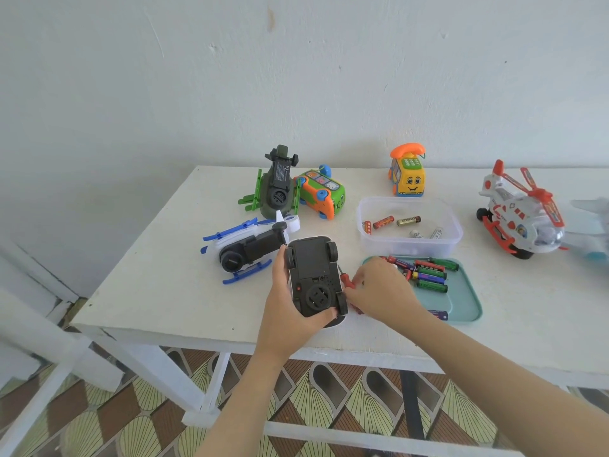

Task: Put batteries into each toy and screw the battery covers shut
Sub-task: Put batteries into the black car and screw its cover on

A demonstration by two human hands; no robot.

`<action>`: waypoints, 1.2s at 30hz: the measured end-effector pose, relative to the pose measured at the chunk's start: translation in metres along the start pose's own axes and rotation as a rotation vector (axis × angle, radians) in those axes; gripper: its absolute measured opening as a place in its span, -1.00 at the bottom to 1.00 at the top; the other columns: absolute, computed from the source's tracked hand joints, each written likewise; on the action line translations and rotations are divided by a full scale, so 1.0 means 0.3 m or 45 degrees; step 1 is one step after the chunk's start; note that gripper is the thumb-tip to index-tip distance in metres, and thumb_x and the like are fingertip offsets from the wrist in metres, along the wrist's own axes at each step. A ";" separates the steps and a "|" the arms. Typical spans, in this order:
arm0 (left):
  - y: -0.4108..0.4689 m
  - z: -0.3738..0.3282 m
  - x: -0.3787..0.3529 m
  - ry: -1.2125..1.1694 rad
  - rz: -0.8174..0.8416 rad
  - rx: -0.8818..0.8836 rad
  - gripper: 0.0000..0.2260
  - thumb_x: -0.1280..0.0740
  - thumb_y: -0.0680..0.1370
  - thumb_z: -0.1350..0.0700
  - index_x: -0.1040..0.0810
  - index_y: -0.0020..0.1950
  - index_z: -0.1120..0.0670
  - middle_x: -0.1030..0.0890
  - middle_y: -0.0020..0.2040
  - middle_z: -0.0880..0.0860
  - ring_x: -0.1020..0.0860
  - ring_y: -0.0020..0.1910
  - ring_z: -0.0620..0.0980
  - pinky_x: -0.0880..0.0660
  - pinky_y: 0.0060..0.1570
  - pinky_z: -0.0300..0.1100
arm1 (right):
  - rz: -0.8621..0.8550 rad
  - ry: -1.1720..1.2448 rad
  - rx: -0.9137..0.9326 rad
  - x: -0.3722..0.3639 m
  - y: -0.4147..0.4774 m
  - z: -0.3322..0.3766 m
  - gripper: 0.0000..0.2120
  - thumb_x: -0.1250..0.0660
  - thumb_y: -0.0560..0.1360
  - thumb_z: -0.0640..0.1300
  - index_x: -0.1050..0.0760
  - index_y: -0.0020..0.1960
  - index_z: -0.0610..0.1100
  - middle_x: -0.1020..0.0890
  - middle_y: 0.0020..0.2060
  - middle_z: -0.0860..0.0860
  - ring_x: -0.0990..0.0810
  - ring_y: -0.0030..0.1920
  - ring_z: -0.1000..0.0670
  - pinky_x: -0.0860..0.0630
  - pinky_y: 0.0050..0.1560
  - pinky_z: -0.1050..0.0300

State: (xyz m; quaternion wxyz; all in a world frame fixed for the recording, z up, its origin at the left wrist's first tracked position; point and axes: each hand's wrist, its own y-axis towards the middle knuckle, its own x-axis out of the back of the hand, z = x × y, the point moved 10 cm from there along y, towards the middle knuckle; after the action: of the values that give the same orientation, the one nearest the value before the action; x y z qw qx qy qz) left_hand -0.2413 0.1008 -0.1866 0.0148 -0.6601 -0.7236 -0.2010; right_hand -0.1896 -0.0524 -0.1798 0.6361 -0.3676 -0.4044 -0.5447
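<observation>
At the near edge of the white counter [164,275] a black toy car [314,275] lies belly up, wheels in the air. The left hand [290,311] holds it from the left, its grip curled round the body, thumb at the near end. Just right of the car, the right hand [379,291] has its grip pinched on a red-handled screwdriver [346,280] that touches the car's side. Behind that hand a teal tray [468,308] carries several batteries [430,275], and beyond it stands a clear tub [454,239] with a few more. Other toys lie farther back, two helicopters upside down.
</observation>
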 end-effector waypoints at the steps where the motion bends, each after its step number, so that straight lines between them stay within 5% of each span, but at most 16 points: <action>1: 0.000 0.000 0.001 0.001 -0.002 0.001 -0.03 -0.61 0.32 0.23 -0.05 0.48 -0.17 -0.39 0.25 -0.52 -0.44 0.28 -0.37 -0.42 0.15 -0.45 | -0.004 0.072 -0.025 0.001 0.002 -0.009 -0.60 -0.26 0.52 0.06 -0.58 -0.32 -0.21 -0.58 -0.31 -0.09 -0.54 -0.35 -0.01 -0.44 -0.35 0.17; 5: -0.004 0.009 0.000 0.001 0.009 0.017 -0.01 -0.60 0.32 0.22 -0.03 0.50 -0.18 -0.38 0.27 -0.50 -0.45 0.29 -0.32 -0.42 0.19 -0.41 | -0.103 0.407 -0.058 0.055 0.003 -0.016 -0.82 -0.28 0.54 -0.02 -0.54 -0.03 -0.13 -0.57 -0.11 -0.05 -0.52 -0.23 0.00 -0.37 -0.28 0.15; 9: -0.003 0.010 0.001 -0.011 0.009 0.032 -0.03 -0.60 0.33 0.24 -0.05 0.49 -0.20 -0.38 0.25 -0.53 -0.45 0.27 -0.35 -0.39 0.16 -0.47 | -0.228 0.825 -0.036 0.141 -0.014 0.005 -0.96 -0.22 0.58 -0.12 -0.42 0.02 -0.05 -0.60 -0.14 0.04 -0.59 -0.16 -0.04 -0.45 -0.23 0.15; 15: 0.000 0.010 0.002 -0.007 0.015 0.046 -0.03 -0.59 0.32 0.23 -0.06 0.48 -0.23 -0.42 0.27 -0.44 -0.48 0.29 -0.24 -0.47 0.22 -0.30 | -0.459 1.015 0.201 0.300 -0.068 0.062 -0.79 -0.41 0.46 -0.23 -0.49 0.02 -0.02 -0.63 -0.23 0.15 -0.57 -0.20 0.20 -0.46 -0.16 0.36; 22: -0.003 0.015 0.004 -0.013 0.021 0.067 -0.01 -0.58 0.30 0.15 -0.05 0.55 -0.14 -0.41 0.32 -0.39 -0.46 0.33 -0.20 -0.49 0.30 0.01 | -0.446 1.344 0.399 0.344 -0.107 0.128 -0.77 -0.37 0.47 -0.35 -0.44 0.05 -0.15 -0.62 -0.22 -0.02 -0.67 -0.24 -0.14 -0.56 0.06 -0.14; 29: -0.006 0.006 0.010 0.009 0.013 0.060 -0.03 -0.58 0.31 0.18 -0.03 0.44 -0.33 -0.38 0.29 -0.47 -0.45 0.32 -0.24 -0.49 0.30 -0.08 | -0.468 1.147 0.549 0.359 -0.135 0.199 -0.75 -0.34 0.49 -0.36 -0.44 0.08 -0.10 -0.59 -0.17 -0.01 -0.65 -0.23 -0.03 -0.53 -0.11 0.28; 36: -0.003 0.011 0.010 -0.009 0.013 0.061 -0.05 -0.58 0.31 0.24 -0.08 0.43 -0.31 -0.45 0.25 -0.43 -0.50 0.27 -0.21 -0.47 0.23 -0.28 | -0.421 1.148 0.584 0.357 -0.146 0.231 -0.66 -0.34 0.48 -0.39 -0.42 0.01 0.04 -0.57 -0.12 -0.14 -0.63 -0.21 0.01 -0.51 -0.16 0.40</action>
State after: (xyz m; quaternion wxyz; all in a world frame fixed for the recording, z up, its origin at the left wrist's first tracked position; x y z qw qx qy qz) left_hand -0.2417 0.1046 -0.1889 0.0291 -0.6638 -0.7250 -0.1813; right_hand -0.2323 -0.0377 -0.0528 0.7165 0.1204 -0.2521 -0.6392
